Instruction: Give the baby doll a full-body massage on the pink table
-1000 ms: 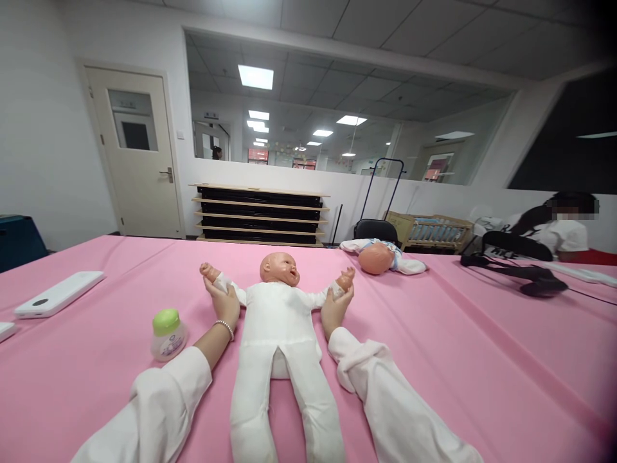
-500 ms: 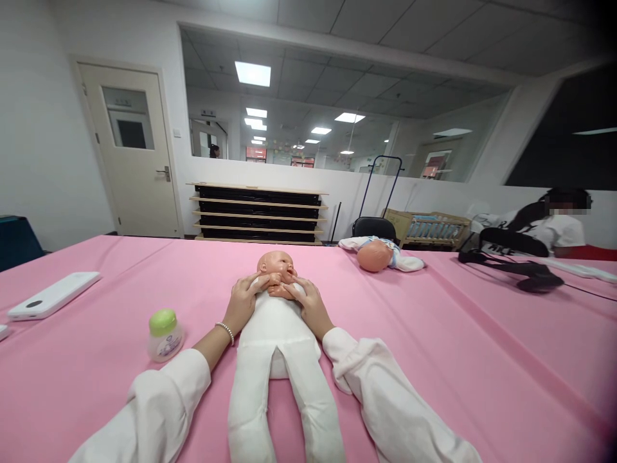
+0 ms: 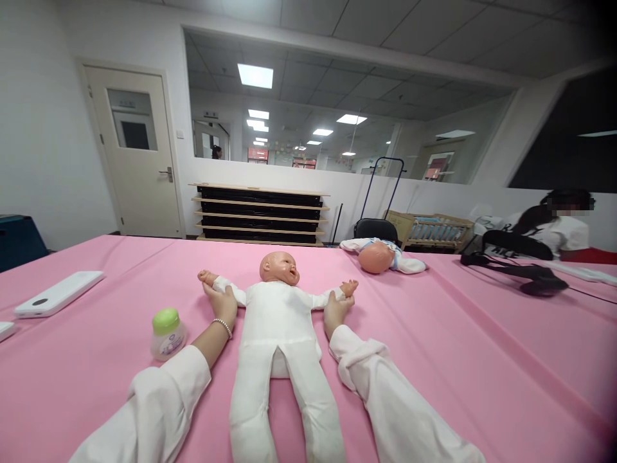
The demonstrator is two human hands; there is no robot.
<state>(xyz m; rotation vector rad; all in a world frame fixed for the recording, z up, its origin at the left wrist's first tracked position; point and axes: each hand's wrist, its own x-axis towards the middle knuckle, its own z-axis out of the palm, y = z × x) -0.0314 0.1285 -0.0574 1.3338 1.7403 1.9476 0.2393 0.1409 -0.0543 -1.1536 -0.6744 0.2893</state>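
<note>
A baby doll (image 3: 278,321) with a white cloth body lies on its back in front of me, its legs toward me and its head turned to the right. Both its arms are spread out sideways. My left hand (image 3: 222,307) is closed round the doll's arm on the left, near the small plastic hand. On the other side, my right hand (image 3: 336,311) grips the doll's other arm close to the wrist. Some of my fingers are hidden behind the doll's arms. A jar (image 3: 168,334) with a green lid stands left of my left forearm.
A pink cloth (image 3: 424,360) covers the table. A second doll (image 3: 378,256) lies at the far edge. Black straps or headgear (image 3: 520,273) rest at the right, a white device (image 3: 60,294) at the left. Someone (image 3: 569,225) sits beyond the right side.
My hands have moved apart, carrying the doll's arms from its chest out to both sides. The doll's chest now shows uncovered. The jar stays in place.
</note>
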